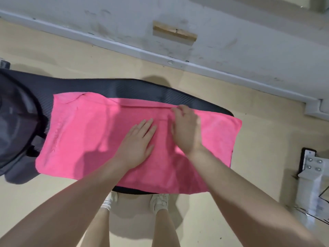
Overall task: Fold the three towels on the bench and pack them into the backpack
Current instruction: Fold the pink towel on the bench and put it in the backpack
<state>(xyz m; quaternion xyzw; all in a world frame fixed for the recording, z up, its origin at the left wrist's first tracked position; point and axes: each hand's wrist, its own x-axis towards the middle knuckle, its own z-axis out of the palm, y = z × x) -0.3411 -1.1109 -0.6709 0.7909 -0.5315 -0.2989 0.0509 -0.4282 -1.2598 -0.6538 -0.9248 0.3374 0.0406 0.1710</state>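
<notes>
A bright pink towel (85,132) lies spread across the black padded bench (135,90), its far edge folded over into a narrow strip. My left hand (138,141) rests flat on the towel's middle, fingers together and extended. My right hand (186,129) lies just to its right, fingers curled at the folded far edge, pressing or pinching the cloth. A dark grey backpack (16,122) sits at the bench's left end, partly cut off by the frame. Only one towel shows.
Beige floor surrounds the bench. A grey wall with a white baseboard (142,52) runs diagonally behind it. A metal bracket with bolts (313,166) stands on the floor at right. My feet in white shoes (158,202) are under the bench's near edge.
</notes>
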